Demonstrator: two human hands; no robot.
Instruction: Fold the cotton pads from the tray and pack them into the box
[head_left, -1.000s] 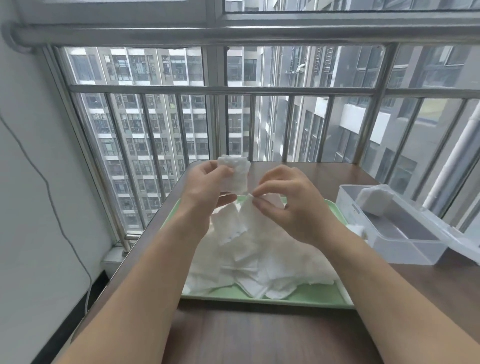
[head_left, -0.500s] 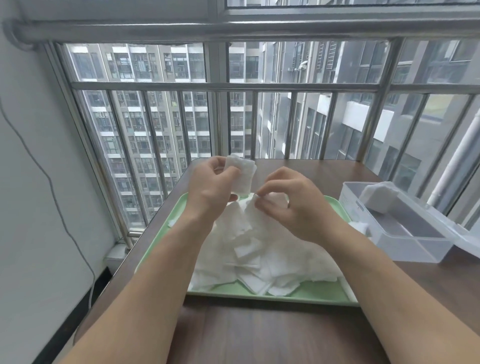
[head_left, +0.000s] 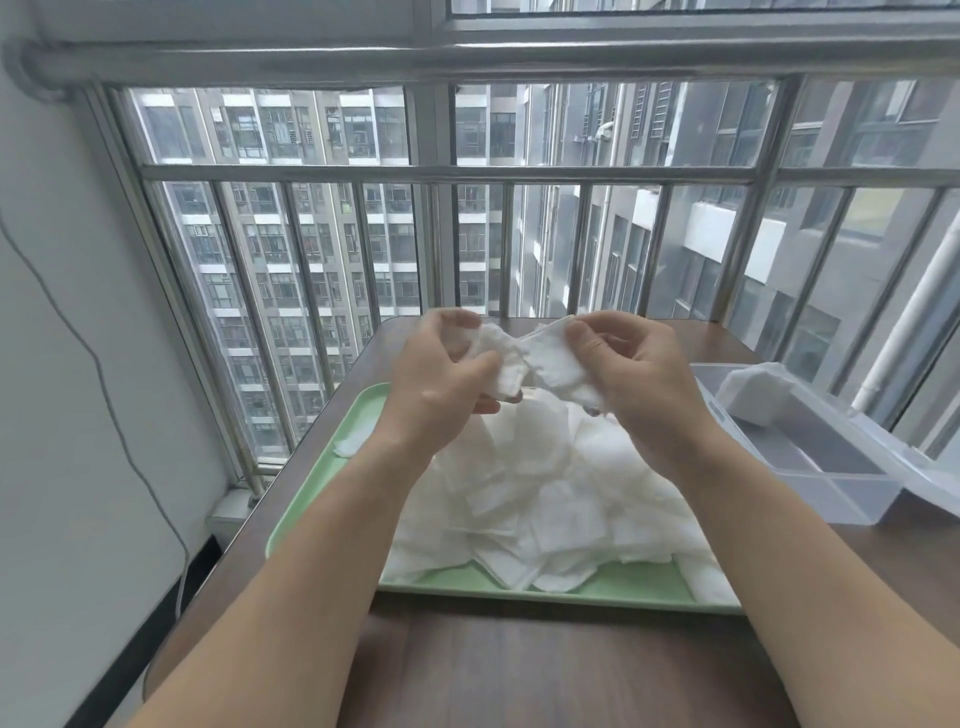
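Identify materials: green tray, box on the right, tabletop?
Tray: likely plastic, matte pale green, with a moulded raised rim. Box: clear plastic, slightly frosted; its grey floor and the folded pads inside show through the walls. Tabletop: dark brown wood grain, low sheen; whether solid wood or laminate cannot be told.

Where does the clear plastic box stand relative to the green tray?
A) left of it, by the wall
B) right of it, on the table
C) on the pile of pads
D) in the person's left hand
B: the clear box stands on the table, right of the green tray.
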